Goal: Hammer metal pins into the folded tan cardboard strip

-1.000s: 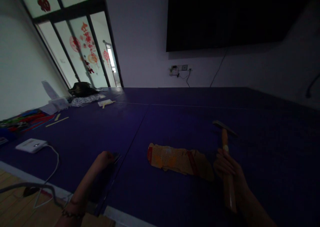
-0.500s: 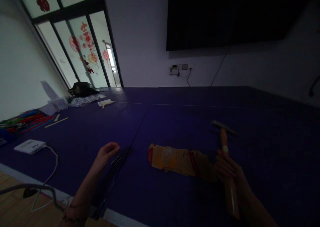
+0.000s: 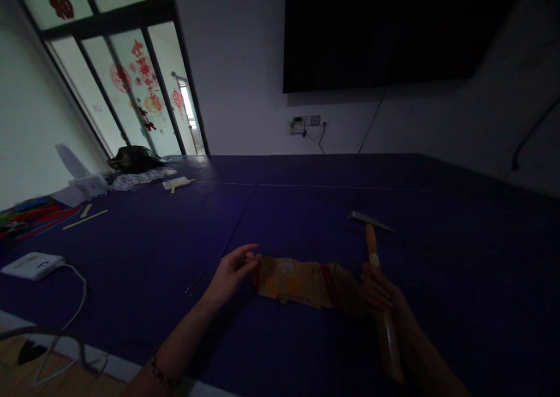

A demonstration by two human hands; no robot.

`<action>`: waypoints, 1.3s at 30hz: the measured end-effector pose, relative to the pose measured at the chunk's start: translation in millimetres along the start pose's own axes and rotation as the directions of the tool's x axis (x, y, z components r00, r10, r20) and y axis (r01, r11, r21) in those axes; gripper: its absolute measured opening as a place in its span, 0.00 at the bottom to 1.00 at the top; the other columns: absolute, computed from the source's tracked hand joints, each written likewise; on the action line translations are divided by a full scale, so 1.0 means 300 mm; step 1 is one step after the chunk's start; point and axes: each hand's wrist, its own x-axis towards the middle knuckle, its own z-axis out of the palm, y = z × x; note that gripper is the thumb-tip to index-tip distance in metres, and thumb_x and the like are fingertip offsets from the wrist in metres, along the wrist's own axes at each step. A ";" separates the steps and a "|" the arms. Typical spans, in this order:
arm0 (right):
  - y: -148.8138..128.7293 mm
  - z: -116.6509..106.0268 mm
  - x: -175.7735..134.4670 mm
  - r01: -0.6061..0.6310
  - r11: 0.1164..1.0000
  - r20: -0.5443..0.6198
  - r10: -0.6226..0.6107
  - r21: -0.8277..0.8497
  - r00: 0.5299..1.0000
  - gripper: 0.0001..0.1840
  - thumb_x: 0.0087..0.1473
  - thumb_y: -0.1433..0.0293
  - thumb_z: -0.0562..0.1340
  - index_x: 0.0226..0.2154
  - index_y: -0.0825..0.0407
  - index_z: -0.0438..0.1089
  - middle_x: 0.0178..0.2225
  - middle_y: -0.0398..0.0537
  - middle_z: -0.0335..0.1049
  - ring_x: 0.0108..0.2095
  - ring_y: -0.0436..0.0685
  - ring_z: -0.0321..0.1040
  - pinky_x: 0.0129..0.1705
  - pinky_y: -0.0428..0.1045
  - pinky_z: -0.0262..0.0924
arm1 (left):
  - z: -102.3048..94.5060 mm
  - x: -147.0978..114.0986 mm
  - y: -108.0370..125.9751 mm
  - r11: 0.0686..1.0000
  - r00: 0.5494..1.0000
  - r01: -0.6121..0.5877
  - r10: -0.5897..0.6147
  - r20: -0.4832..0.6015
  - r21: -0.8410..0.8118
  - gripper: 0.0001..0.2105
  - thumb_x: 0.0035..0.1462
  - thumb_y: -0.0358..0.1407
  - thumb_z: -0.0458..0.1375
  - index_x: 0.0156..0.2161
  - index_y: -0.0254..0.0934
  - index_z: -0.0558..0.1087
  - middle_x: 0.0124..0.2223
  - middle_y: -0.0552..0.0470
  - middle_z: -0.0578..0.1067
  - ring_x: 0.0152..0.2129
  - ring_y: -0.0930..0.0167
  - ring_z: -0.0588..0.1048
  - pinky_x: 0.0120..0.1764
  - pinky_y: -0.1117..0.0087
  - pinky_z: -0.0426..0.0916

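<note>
On the dark blue tabletop [image 3: 271, 338] lies a worn strip of brown cardboard [image 3: 301, 283] with red bands and orange marks. My left hand [image 3: 231, 271] is at its left end, thumb and index finger apart. I cannot tell whether the fingertips touch the cardboard. My right hand [image 3: 382, 295] is wrapped round the wooden handle of a hammer [image 3: 371, 242], beside the strip's right end. The hammer's metal head points away from me, above the table. Several thin metal pieces [image 3: 192, 284], perhaps nails, lie left of my left wrist.
A white box [image 3: 32, 265] with a white cable lies at the left edge. Behind it are coloured strips [image 3: 39, 213] and pale sticks [image 3: 85, 219]. Farther back sit a black bag [image 3: 135, 159] and plastic packets [image 3: 142, 178]. A large black screen [image 3: 376, 32] hangs on the wall.
My left hand has moved right to the cardboard's left end, and its fingers have spread from a closed pinch. The hammer stays in my right hand. The view has shifted slightly.
</note>
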 end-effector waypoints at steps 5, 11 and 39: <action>0.012 -0.004 0.012 -0.046 0.996 -0.021 0.044 -0.075 0.999 0.22 0.46 0.62 0.63 0.16 0.49 0.48 0.07 0.24 0.25 0.06 0.39 0.16 0.05 0.35 0.32 | 0.157 0.070 -0.030 0.980 0.994 -0.030 0.009 0.105 0.198 0.08 0.49 0.34 0.55 0.31 0.33 0.75 0.34 0.48 0.76 0.33 0.70 0.73 0.39 0.72 0.65; 0.016 0.005 0.036 -0.085 0.992 -0.010 0.084 -0.097 0.996 0.28 0.42 0.59 0.65 0.15 0.49 0.43 0.05 0.23 0.26 0.05 0.39 0.17 0.04 0.36 0.30 | 0.323 0.148 -0.102 0.917 0.983 -0.029 -0.046 0.176 0.398 0.06 0.47 0.33 0.57 0.28 0.35 0.76 0.30 0.53 0.78 0.29 0.72 0.73 0.36 0.74 0.64; 0.013 0.026 0.039 -0.181 0.930 -0.121 0.150 -0.321 0.981 0.38 0.32 0.47 0.64 0.11 0.50 0.36 0.04 0.25 0.26 0.03 0.38 0.23 0.03 0.38 0.32 | 0.382 0.142 -0.240 0.885 0.984 -0.117 0.043 0.170 0.451 0.04 0.48 0.31 0.59 0.29 0.36 0.77 0.32 0.50 0.78 0.30 0.70 0.73 0.38 0.71 0.65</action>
